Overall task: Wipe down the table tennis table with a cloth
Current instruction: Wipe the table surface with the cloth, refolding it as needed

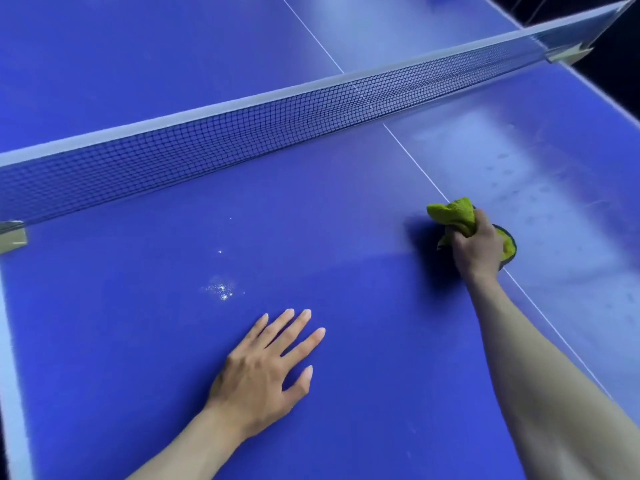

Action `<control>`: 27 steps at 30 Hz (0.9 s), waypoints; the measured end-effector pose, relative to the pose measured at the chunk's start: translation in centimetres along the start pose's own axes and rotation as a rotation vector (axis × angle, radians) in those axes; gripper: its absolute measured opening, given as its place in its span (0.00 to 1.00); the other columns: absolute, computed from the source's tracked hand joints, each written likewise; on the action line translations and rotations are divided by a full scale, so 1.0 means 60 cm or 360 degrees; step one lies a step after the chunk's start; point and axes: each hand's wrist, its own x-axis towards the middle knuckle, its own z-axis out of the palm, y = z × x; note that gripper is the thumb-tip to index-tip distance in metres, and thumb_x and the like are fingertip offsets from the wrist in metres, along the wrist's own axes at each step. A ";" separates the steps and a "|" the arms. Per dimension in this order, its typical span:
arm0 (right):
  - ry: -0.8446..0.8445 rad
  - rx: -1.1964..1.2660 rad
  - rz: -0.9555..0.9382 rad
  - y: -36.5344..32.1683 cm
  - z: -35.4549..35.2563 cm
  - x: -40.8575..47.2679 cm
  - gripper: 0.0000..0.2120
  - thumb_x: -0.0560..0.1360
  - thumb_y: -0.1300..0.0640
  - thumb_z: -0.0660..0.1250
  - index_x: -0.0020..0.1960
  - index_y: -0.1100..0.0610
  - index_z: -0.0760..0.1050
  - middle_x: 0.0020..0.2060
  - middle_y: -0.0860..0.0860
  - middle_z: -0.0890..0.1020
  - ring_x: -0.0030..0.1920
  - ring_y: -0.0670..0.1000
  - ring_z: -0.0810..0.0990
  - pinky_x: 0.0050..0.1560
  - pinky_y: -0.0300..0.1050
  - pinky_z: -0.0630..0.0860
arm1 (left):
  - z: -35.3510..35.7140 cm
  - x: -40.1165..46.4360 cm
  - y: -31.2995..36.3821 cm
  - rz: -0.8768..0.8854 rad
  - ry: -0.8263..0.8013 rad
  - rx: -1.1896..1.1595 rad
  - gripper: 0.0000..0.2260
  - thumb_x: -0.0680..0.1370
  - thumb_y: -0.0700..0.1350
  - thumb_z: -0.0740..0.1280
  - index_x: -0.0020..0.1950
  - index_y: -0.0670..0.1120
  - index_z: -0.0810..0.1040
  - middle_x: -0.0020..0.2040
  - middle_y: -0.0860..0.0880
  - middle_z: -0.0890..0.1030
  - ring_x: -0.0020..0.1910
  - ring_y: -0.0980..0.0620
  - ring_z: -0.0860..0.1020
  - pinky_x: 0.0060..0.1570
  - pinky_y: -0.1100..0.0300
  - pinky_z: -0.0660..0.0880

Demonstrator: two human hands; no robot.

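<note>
A blue table tennis table (363,237) fills the view. My right hand (478,247) grips a bunched yellow-green cloth (452,213) and holds it down on the table beside the white centre line (415,164). My left hand (263,372) lies flat on the near half with its fingers spread and straight. A patch of white specks (221,291) sits on the surface just beyond my left fingertips. The surface right of the centre line looks dusty and smudged (540,188).
The dark net (242,133) with its white top band crosses the table from the left clamp (12,235) to the right clamp (568,53). The table's white left edge (14,375) runs down the frame. Darkness lies past the far right edge.
</note>
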 end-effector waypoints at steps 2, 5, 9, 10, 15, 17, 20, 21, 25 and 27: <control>-0.0009 -0.0024 -0.0026 -0.022 0.024 -0.019 0.22 0.75 0.57 0.70 0.69 0.52 0.76 0.52 0.57 0.86 0.53 0.61 0.82 0.49 0.44 0.69 | 0.000 0.004 0.001 -0.0006 -0.0001 -0.0030 0.25 0.82 0.59 0.58 0.80 0.61 0.63 0.82 0.56 0.60 0.80 0.54 0.61 0.77 0.49 0.60; -0.0110 -0.0013 -0.0047 -0.074 0.068 -0.078 0.28 0.73 0.56 0.69 0.73 0.50 0.73 0.55 0.56 0.85 0.55 0.60 0.83 0.53 0.46 0.73 | -0.001 0.003 0.000 0.0033 -0.0057 -0.0075 0.24 0.84 0.60 0.54 0.81 0.59 0.62 0.82 0.56 0.58 0.81 0.54 0.57 0.78 0.49 0.56; -0.0283 0.0062 -0.0170 -0.150 0.140 -0.185 0.34 0.70 0.52 0.67 0.77 0.51 0.71 0.62 0.54 0.83 0.62 0.57 0.81 0.63 0.54 0.76 | -0.020 -0.010 -0.020 0.0157 0.0021 -0.0199 0.21 0.86 0.55 0.52 0.77 0.55 0.71 0.79 0.53 0.67 0.79 0.54 0.64 0.79 0.52 0.56; -0.0324 0.0070 -0.0219 -0.167 0.157 -0.213 0.35 0.69 0.52 0.68 0.77 0.51 0.70 0.64 0.53 0.83 0.64 0.57 0.80 0.64 0.54 0.76 | -0.028 -0.021 -0.028 0.0193 0.0077 -0.0184 0.20 0.86 0.54 0.53 0.75 0.53 0.74 0.77 0.52 0.71 0.76 0.53 0.68 0.78 0.51 0.61; -0.0426 0.0092 -0.0403 -0.251 0.217 -0.355 0.36 0.72 0.60 0.75 0.78 0.56 0.70 0.68 0.54 0.80 0.70 0.56 0.76 0.68 0.47 0.69 | -0.068 -0.122 -0.100 0.0245 0.0296 -0.0091 0.15 0.84 0.49 0.59 0.67 0.49 0.80 0.67 0.49 0.79 0.67 0.50 0.77 0.69 0.48 0.72; -0.0444 0.0137 -0.0428 -0.281 0.237 -0.410 0.35 0.72 0.59 0.75 0.77 0.56 0.71 0.68 0.54 0.81 0.70 0.55 0.76 0.68 0.47 0.70 | -0.082 -0.171 -0.143 0.0234 0.0338 -0.0022 0.15 0.84 0.49 0.59 0.64 0.49 0.81 0.65 0.49 0.80 0.66 0.50 0.78 0.68 0.49 0.73; -0.0477 0.0182 -0.0469 -0.327 0.271 -0.499 0.33 0.71 0.58 0.74 0.76 0.55 0.73 0.66 0.52 0.82 0.68 0.55 0.76 0.67 0.49 0.72 | -0.109 -0.247 -0.207 0.0175 0.0389 0.0064 0.14 0.83 0.48 0.59 0.62 0.47 0.82 0.61 0.49 0.81 0.61 0.49 0.79 0.65 0.48 0.74; -0.0492 0.0189 -0.0489 -0.344 0.283 -0.534 0.33 0.71 0.59 0.74 0.75 0.55 0.73 0.65 0.52 0.82 0.68 0.55 0.77 0.66 0.50 0.73 | -0.117 -0.275 -0.226 0.0149 0.0408 0.0084 0.14 0.83 0.48 0.59 0.61 0.47 0.82 0.59 0.49 0.81 0.58 0.49 0.80 0.61 0.49 0.76; -0.0590 0.0233 -0.0571 -0.421 0.329 -0.684 0.31 0.71 0.61 0.74 0.73 0.56 0.74 0.63 0.51 0.83 0.65 0.54 0.77 0.64 0.48 0.72 | -0.155 -0.388 -0.291 -0.0112 0.0499 0.0221 0.11 0.83 0.49 0.59 0.47 0.47 0.77 0.42 0.51 0.75 0.40 0.47 0.77 0.38 0.50 0.74; -0.0698 0.0275 -0.0614 -0.454 0.350 -0.757 0.28 0.72 0.61 0.73 0.71 0.56 0.74 0.61 0.50 0.84 0.64 0.54 0.78 0.63 0.48 0.73 | -0.177 -0.436 -0.316 -0.0349 0.0567 0.0225 0.12 0.82 0.51 0.60 0.43 0.46 0.73 0.36 0.51 0.70 0.33 0.47 0.72 0.31 0.51 0.71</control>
